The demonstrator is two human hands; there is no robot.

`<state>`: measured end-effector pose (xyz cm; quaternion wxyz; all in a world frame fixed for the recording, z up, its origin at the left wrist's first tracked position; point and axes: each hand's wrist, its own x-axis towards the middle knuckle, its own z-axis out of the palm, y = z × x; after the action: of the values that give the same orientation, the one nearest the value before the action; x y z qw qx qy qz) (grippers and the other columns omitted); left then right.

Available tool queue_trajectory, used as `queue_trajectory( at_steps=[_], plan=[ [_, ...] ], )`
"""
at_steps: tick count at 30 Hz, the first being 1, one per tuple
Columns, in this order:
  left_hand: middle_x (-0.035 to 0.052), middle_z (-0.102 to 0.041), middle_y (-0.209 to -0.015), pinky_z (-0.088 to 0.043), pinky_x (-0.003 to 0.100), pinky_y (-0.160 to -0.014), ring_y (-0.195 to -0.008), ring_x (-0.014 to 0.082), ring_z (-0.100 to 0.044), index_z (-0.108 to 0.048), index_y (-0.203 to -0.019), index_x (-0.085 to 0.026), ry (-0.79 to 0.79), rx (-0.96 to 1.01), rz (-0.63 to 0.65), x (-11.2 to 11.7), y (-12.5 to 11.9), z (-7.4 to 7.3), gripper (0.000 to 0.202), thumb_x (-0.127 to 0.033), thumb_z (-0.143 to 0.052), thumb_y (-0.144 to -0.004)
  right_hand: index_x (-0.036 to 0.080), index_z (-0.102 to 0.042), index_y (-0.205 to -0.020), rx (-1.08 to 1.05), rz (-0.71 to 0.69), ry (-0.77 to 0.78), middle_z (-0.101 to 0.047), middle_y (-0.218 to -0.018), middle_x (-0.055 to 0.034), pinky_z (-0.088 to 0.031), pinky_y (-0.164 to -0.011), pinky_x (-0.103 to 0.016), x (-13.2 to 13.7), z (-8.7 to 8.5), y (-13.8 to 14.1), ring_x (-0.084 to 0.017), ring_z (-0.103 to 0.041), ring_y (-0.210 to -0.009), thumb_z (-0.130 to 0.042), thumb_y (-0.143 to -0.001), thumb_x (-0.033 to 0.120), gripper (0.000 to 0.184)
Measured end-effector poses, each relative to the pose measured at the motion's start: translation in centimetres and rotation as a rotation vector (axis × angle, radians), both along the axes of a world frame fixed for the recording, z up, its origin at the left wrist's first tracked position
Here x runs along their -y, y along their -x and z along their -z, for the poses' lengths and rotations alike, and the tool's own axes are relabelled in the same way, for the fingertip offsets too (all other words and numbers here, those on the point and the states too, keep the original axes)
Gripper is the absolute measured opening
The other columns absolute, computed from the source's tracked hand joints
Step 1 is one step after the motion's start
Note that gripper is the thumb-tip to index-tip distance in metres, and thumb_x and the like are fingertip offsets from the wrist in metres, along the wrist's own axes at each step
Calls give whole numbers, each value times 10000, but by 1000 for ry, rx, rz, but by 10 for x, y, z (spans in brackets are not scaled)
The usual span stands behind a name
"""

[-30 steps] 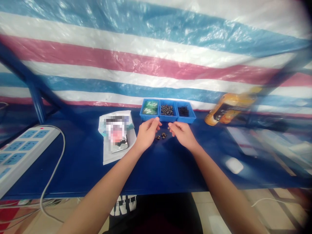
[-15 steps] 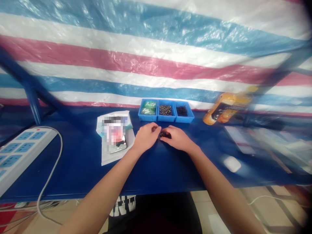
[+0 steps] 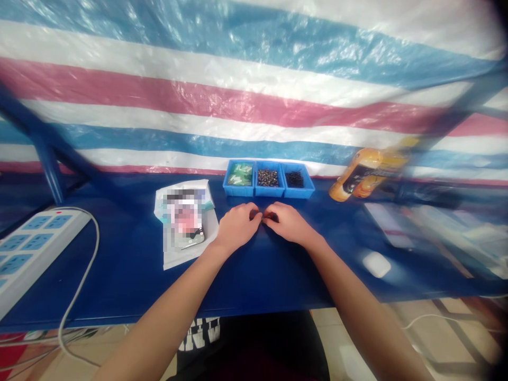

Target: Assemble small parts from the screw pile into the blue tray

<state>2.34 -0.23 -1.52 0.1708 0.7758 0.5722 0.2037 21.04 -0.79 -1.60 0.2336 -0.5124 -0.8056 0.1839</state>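
My left hand (image 3: pixel 238 226) and right hand (image 3: pixel 289 225), apart a second ago, have met over the small dark parts (image 3: pixel 271 216) on the counter (image 3: pixel 254 278) just before the blue trays (image 3: pixel 269 191), fingers curled together, so I judge the handling begun, though I cannot tell whether they pinch a piece.

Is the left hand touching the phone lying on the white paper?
Apart. The head view shows a strip of the white paper lying plainly between the left hand and the phone.
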Motion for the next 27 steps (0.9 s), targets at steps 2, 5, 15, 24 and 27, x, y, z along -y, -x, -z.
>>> queue_trajectory(
  at_steps=[2,5,15,24,27],
  plan=[
    [32,-740,-1012,-474,332,-713,-892,250,-677,-683,-1002,-290,-1,3,-2,0,0,0,194,-381,-535,-916,203,-683,-886,-37,-19,3,-633,-858,-27,-416,-737,-273,-1,0,-1,-159,-599,-794,-617,-895,217,68],
    [29,-737,-1002,-470,333,-703,-871,245,-677,-679,-979,-283,-15,25,-16,1,0,0,180,-380,-545,-911,205,-694,-890,-81,-46,2,-650,-865,-24,-430,-753,-277,-2,-1,-2,-159,-606,-797,-636,-879,191,61],
    [19,-709,-974,-494,316,-855,-951,205,-642,-676,-994,-251,-192,194,87,1,0,-7,163,-267,-529,-925,214,-688,-879,-301,25,-112,-671,-872,-23,-471,-724,-275,1,-6,1,-152,-601,-746,-651,-878,249,52],
    [26,-707,-1002,-500,331,-855,-958,212,-635,-678,-1066,-248,-217,205,159,-1,-2,-2,207,-217,-536,-919,220,-687,-889,-309,43,-183,-662,-885,-23,-485,-765,-304,-2,0,-1,-165,-615,-784,-643,-864,184,63],
    [24,-705,-980,-495,323,-841,-933,206,-636,-680,-1022,-245,-223,207,162,0,-2,-3,183,-228,-525,-927,219,-679,-847,-322,46,-203,-652,-848,-19,-482,-741,-299,-1,-3,-1,-164,-607,-765,-644,-857,175,57]
  ],
)
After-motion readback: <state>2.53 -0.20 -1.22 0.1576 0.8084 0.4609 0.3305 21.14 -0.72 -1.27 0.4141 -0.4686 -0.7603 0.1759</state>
